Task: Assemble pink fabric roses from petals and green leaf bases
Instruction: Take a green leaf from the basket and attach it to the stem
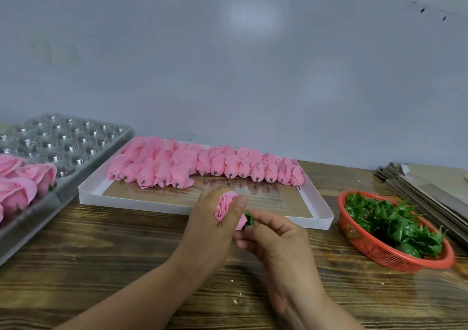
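Above the middle of the wooden table (pixel 101 266), the left hand (pixel 212 218) grips a pink rose head (pixel 225 207) between thumb and curled fingers, petals facing the camera. The right hand (pixel 273 238) pinches a green leaf base (pixel 249 219) at the rose's lower end, touching it. Behind the hands lies a shallow white tray (pixel 321 210) with rows of pink petal bundles (pixel 202 165). To the right, an orange basket (pixel 385 253) holds more green leaf bases (pixel 395 223). On the left, finished roses (pixel 22 182) sit in a clear moulded tray (pixel 76 142). Flat cardboard sheets (pixel 430 185) are stacked at far right.
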{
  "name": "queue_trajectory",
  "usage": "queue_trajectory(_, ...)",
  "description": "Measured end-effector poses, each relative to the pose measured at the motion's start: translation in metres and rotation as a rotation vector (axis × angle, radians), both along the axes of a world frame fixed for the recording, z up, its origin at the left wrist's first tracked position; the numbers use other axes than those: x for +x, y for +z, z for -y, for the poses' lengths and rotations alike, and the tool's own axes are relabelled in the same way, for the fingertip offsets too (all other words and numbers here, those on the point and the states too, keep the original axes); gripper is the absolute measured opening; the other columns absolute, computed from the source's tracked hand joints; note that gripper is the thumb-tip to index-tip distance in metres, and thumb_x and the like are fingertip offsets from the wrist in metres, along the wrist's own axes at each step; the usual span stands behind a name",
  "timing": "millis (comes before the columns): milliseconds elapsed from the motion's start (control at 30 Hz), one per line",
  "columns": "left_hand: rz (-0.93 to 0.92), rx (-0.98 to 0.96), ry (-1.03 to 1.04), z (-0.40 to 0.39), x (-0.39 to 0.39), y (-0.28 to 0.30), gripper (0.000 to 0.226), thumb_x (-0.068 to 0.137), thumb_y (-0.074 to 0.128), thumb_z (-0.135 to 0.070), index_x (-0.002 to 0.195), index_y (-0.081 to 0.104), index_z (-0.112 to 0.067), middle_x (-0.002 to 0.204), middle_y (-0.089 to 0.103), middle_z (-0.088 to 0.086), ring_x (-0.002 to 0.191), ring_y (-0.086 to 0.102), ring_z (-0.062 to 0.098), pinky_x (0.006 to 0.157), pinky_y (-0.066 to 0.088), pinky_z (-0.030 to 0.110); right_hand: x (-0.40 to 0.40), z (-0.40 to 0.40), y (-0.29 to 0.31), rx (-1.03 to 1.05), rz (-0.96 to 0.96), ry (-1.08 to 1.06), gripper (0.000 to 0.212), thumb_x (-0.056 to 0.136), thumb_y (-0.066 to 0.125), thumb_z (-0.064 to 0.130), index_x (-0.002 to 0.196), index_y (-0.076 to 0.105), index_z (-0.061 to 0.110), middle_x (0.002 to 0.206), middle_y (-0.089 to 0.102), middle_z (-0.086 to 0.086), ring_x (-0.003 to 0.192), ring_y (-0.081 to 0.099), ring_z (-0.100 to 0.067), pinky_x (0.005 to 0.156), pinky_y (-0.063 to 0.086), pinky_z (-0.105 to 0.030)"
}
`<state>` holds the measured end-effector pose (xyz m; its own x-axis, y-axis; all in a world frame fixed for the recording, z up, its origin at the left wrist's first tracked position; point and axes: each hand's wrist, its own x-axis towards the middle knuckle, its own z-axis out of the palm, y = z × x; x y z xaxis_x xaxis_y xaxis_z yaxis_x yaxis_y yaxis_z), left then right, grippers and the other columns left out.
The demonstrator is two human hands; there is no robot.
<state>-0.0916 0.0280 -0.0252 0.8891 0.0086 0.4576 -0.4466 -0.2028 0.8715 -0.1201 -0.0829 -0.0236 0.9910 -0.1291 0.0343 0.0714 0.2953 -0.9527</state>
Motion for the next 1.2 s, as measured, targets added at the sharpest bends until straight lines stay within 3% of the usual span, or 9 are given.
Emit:
queue_trajectory(233, -0.052, -0.075, 0.012, -0.001, 0.003, 0.002, 0.017, 0.091, 0.055, -0.030, 0.075, 0.056, -0.024, 0.077, 0.058, 0.001, 0.063, 0.051, -0.001, 0.059, 0.038, 0.008, -0.003, -0.001, 0.006, -0.052, 0.095, 0.060, 0.034, 0.076, 0.053, -0.022, 0.081, 0.073, 0.006, 0.076, 0.071, -0.020, 0.064, 0.068, -0.021, 0.057, 0.056, -0.021)
queue_trajectory(400, 0.169, 0.118, 0.104, -0.002, 0.000, 0.001, 0.026, 0.093, 0.048, -0.052, 0.076, 0.050, -0.032, 0.083, 0.050, -0.008, 0.076, 0.051, 0.001, 0.067, 0.035, 0.009, -0.007, -0.007, 0.007, -0.203, 0.208, 0.095, 0.046, 0.078, 0.052, -0.021, 0.082, 0.077, 0.017, 0.076, 0.074, -0.009, 0.067, 0.069, -0.014, 0.060, 0.055, -0.022)
queue_trajectory(567, 0.447, 0.294, 0.065, -0.005, -0.003, 0.002, 0.039, 0.088, 0.047, -0.044, 0.078, 0.062, -0.009, 0.082, 0.047, -0.006, 0.073, 0.053, 0.014, 0.063, 0.048, 0.035, -0.007, -0.005, 0.007, -0.331, 0.273, 0.051, 0.036, 0.077, 0.053, -0.017, 0.079, 0.075, 0.012, 0.076, 0.065, -0.028, 0.069, 0.058, -0.026, 0.068, 0.054, -0.044)
queue_trajectory(667, 0.494, 0.296, 0.055, -0.005, -0.001, 0.002, 0.038, 0.090, 0.046, -0.037, 0.076, 0.061, -0.006, 0.081, 0.048, -0.001, 0.074, 0.050, 0.012, 0.065, 0.044, 0.030, -0.008, -0.007, 0.007, -0.431, 0.296, -0.009, 0.022, 0.072, 0.057, 0.004, 0.080, 0.074, 0.017, 0.079, 0.059, -0.035, 0.062, 0.053, -0.033, 0.069, 0.047, -0.062)
queue_trajectory(767, 0.437, 0.270, 0.122, -0.005, 0.001, 0.001, 0.037, 0.090, 0.043, -0.037, 0.079, 0.060, -0.007, 0.083, 0.048, -0.001, 0.073, 0.046, 0.007, 0.069, 0.039, 0.016, -0.011, -0.011, 0.006, -0.442, 0.323, -0.035, 0.031, 0.069, 0.057, 0.013, 0.088, 0.075, 0.028, 0.064, 0.058, -0.020, 0.058, 0.045, -0.027, 0.064, 0.050, -0.054)
queue_trajectory(867, 0.312, 0.147, 0.168, -0.006, 0.002, 0.003, 0.026, 0.089, 0.048, -0.043, 0.080, 0.054, -0.020, 0.081, 0.049, -0.006, 0.076, 0.049, 0.003, 0.071, 0.037, 0.010, -0.014, -0.011, 0.007, -0.372, 0.342, 0.025, 0.039, 0.073, 0.053, 0.011, 0.089, 0.074, 0.040, 0.075, 0.069, -0.016, 0.070, 0.062, -0.039, 0.069, 0.052, -0.039)
queue_trajectory(933, 0.170, 0.005, 0.148, -0.007, 0.003, 0.005, 0.027, 0.094, 0.050, -0.043, 0.074, 0.051, -0.025, 0.073, 0.050, -0.007, 0.065, 0.048, 0.002, 0.064, 0.037, 0.010, -0.012, -0.008, 0.007, -0.201, 0.265, 0.045, 0.034, 0.080, 0.056, 0.002, 0.085, 0.077, 0.030, 0.080, 0.073, -0.011, 0.076, 0.071, -0.026, 0.065, 0.056, -0.026)
queue_trajectory(1000, -0.005, -0.144, 0.062, -0.006, 0.003, 0.007, 0.032, 0.094, 0.048, -0.039, 0.072, 0.052, -0.016, 0.063, 0.051, -0.006, 0.054, 0.045, -0.001, 0.054, 0.036, 0.010, -0.010, -0.005, 0.007, -0.063, 0.192, 0.035, 0.025, 0.083, 0.059, -0.008, 0.084, 0.074, 0.011, 0.079, 0.073, -0.015, 0.071, 0.071, -0.022, 0.057, 0.054, -0.020)
queue_trajectory(1200, -0.378, -0.479, -0.121, -0.003, 0.003, 0.008, 0.037, 0.082, 0.050, -0.049, 0.080, 0.052, -0.013, 0.050, 0.050, -0.008, 0.040, 0.043, 0.000, 0.038, 0.035, 0.014, -0.009, -0.004, 0.011, -0.124, 0.236, -0.003, 0.031, 0.072, 0.067, -0.014, 0.073, 0.076, 0.016, 0.066, 0.070, -0.007, 0.061, 0.065, -0.012, 0.060, 0.054, -0.018)
